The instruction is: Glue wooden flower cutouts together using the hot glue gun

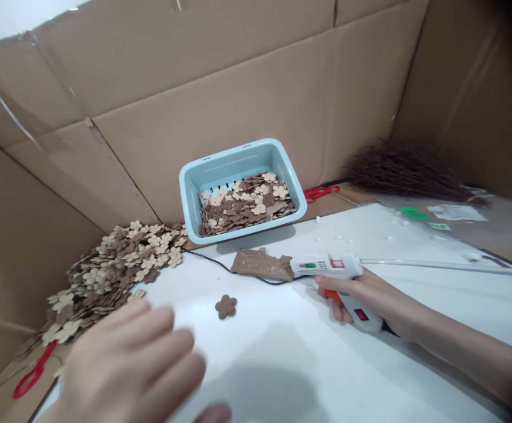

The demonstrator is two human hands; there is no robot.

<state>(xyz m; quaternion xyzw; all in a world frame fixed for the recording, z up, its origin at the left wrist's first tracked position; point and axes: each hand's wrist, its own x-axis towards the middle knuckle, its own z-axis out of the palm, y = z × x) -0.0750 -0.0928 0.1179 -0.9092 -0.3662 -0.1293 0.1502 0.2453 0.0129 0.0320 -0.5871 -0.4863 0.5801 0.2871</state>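
My right hand [361, 296] is closed round the handle of a white hot glue gun [328, 265], its fingers by the orange trigger. A long clear glue stick [441, 267] runs out of the gun's back. The nozzle lies over a torn piece of brown cardboard [256, 264] with glue smears on it. My left hand [127, 364] is blurred in the near left, knuckles up and fingers bent, with the fingertips hidden. Between my hands one brown flower-shaped piece [226, 306] lies flat on the white board [247, 352].
A blue basket [242, 151] holds many brown and cream flowers. A heap of flower pieces [123, 264] spreads at the left, near red-handled scissors [35, 373]. Another red-handled tool [321, 192] and a bundle of dark twigs [410, 173] lie at the back right. Cardboard walls [220, 76] surround the board.
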